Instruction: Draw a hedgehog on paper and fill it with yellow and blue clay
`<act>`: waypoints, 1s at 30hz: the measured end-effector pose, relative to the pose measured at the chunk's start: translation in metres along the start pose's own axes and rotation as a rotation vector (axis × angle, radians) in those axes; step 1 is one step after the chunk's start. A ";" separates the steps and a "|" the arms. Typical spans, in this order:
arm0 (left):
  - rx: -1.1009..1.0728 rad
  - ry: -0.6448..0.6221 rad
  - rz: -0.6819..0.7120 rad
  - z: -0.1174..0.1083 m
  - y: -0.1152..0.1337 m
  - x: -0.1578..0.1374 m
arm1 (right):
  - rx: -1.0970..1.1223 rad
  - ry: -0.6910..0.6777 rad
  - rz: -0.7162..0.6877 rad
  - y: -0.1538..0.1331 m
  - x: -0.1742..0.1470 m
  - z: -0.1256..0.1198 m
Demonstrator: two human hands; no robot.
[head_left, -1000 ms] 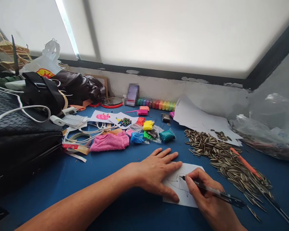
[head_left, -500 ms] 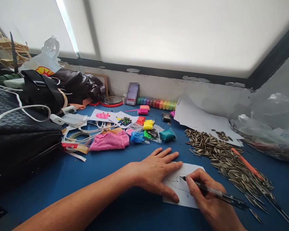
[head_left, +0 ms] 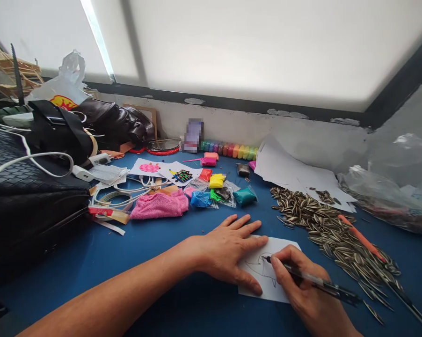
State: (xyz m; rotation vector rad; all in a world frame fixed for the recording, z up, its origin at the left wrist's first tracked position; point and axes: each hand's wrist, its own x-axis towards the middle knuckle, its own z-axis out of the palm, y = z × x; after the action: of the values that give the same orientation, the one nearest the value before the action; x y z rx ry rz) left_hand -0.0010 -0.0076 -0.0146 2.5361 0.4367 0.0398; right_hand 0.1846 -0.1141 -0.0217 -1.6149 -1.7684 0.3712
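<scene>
Spread flat, my left hand (head_left: 228, 250) presses on the left part of a small white sheet of paper (head_left: 284, 244), its fingers apart. My right hand (head_left: 309, 290) is closed around a black pen (head_left: 318, 282), whose tip touches the paper near its middle. Thin black lines on the sheet form a curved outline with a pointed left end, a dot and a short stroke below. Part of the drawing is hidden by my right hand. To the right of that hand lies a heap of striped sunflower seeds (head_left: 316, 220).
An orange-handled tool (head_left: 361, 238) lies across the seeds. White sheets (head_left: 281, 164) rest behind them. Bagged coloured clay (head_left: 246, 195), a pink cloth (head_left: 160, 204) and two decorated cards (head_left: 144, 164) lie beyond my left hand. A black bag (head_left: 32, 201) stands at the left.
Almost nothing differs. The pen tip stays at nearly the same spot on the drawing, and my left hand keeps its place. The view has shifted very slightly.
</scene>
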 end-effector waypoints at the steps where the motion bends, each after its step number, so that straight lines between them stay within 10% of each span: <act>1: 0.000 0.001 0.001 0.000 0.000 0.000 | 0.001 0.001 -0.002 0.000 0.000 0.000; 30: 0.003 0.002 0.009 0.001 -0.001 -0.001 | -0.032 0.032 -0.068 0.000 -0.003 0.000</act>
State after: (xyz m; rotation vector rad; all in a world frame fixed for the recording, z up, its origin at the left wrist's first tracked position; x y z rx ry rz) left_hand -0.0017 -0.0075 -0.0159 2.5413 0.4261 0.0450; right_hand 0.1841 -0.1168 -0.0227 -1.5690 -1.8089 0.2857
